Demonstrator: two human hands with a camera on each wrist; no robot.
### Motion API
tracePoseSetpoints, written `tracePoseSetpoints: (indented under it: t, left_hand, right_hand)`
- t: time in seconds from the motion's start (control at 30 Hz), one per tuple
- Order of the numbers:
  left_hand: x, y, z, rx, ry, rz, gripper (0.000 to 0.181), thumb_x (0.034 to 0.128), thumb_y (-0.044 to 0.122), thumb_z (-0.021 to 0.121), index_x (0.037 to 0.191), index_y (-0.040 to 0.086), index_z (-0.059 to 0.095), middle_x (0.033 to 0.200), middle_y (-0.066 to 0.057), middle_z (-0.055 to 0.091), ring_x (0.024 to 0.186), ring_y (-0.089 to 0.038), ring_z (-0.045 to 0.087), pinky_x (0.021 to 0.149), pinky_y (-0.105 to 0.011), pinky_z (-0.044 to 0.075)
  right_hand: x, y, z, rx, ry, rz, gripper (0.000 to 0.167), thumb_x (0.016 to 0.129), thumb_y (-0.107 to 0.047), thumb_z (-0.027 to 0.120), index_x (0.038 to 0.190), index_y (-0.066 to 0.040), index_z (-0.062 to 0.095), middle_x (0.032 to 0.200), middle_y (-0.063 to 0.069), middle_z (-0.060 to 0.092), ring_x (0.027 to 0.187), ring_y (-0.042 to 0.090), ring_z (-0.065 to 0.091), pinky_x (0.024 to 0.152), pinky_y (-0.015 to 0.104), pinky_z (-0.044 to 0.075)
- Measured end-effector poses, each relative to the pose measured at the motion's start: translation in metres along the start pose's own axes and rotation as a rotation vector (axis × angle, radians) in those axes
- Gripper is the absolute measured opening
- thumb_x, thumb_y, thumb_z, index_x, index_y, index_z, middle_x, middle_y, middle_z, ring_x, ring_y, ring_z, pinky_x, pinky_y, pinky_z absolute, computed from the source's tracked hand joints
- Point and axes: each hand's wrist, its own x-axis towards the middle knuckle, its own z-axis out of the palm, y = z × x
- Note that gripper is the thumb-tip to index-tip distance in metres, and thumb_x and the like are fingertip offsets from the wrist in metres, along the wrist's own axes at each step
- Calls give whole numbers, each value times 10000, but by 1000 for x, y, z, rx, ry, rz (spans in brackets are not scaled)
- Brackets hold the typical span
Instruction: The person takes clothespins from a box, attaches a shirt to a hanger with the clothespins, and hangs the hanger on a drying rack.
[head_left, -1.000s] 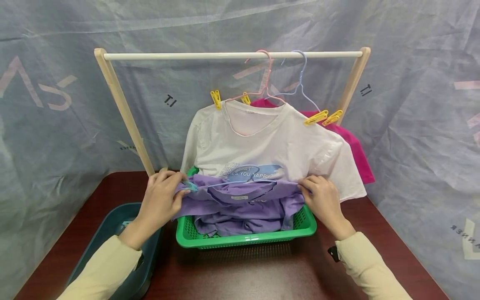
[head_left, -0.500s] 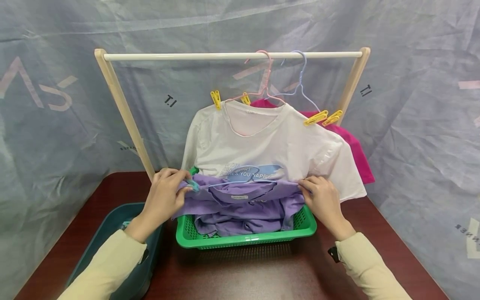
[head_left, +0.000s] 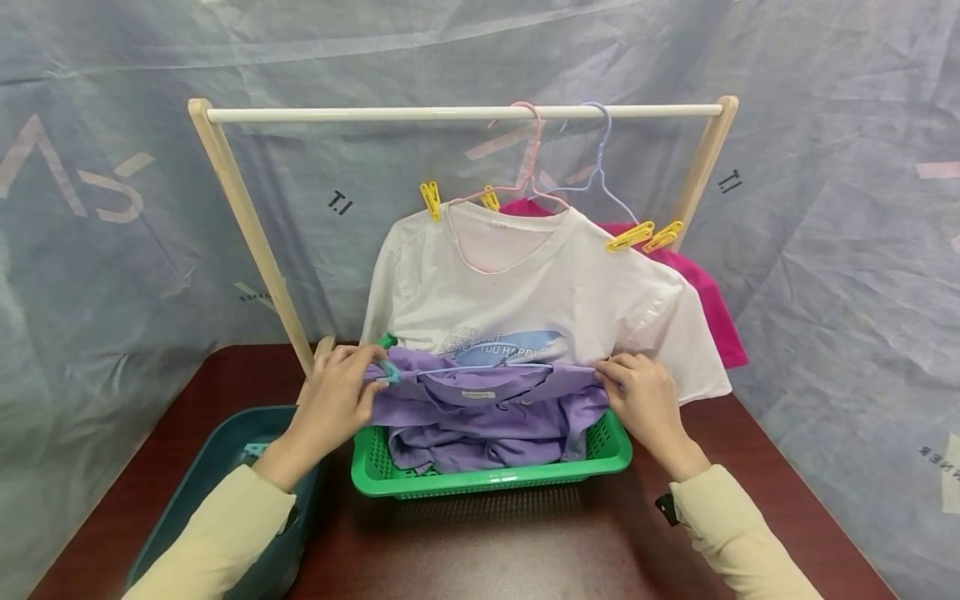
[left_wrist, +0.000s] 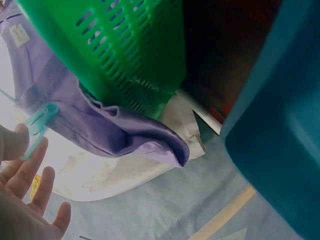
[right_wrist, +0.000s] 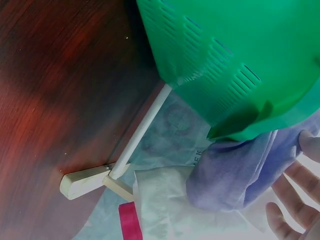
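Note:
A purple T-shirt (head_left: 480, 442) lies bunched over the green basket (head_left: 495, 481), its collar tag facing up. A light blue hanger (head_left: 442, 368) runs through its neckline. My left hand (head_left: 337, 400) pinches a teal clothespin (left_wrist: 42, 119) between thumb and finger at the shirt's left shoulder, where the clip sits over the fabric edge. In the left wrist view the other fingers are spread. My right hand (head_left: 645, 396) pinches the shirt's right shoulder between thumb and fingers, seen also in the right wrist view, where the purple sleeve (right_wrist: 230, 175) hangs below.
Behind stands a rack with a white rail (head_left: 337, 114). From it hang a white T-shirt (head_left: 517, 283) and a magenta garment (head_left: 720, 321), with yellow clothespins (head_left: 630, 237) on the shoulders. A dark teal bin (head_left: 225, 425) at left holds another teal clothespin (head_left: 256, 449).
My left hand has shifted slightly to the right, and the teal clothespin has moved with it along the shirt's shoulder. The hanger's hook has tipped a little lower. My right hand stays put.

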Motion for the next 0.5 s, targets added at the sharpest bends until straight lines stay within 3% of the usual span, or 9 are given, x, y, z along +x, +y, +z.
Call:
tracePoseSetpoints:
  t: [0.13, 0.37, 0.5]
  left_hand:
    - [-2, -1, -3, 31, -14, -3, 367, 774, 137, 710, 1100, 113, 544, 996, -37, 662, 1016, -280, 511, 1028, -530, 234]
    - [-8, -7, -10, 73, -19, -21, 380, 779, 167, 711, 1115, 111, 544, 968, -33, 657, 1000, -261, 498, 866, -506, 336]
    - [-15, -14, -14, 93, -26, -38, 371, 783, 148, 701, 1114, 99, 543, 977, -60, 658, 971, -278, 501, 855, -498, 335]
  right_hand:
    - [0, 0, 1, 5, -6, 1, 102, 713, -95, 738, 815, -108, 730, 737, 22, 661, 705, 246, 600, 586, 390, 451]
    - [1, 0, 1, 5, 6, 4, 100, 706, -87, 741, 805, -95, 730, 732, 34, 661, 692, 257, 599, 567, 400, 446]
    - [2, 0, 2, 6, 13, 2, 101, 703, -85, 743, 803, -92, 730, 728, 30, 662, 687, 255, 600, 557, 401, 443]
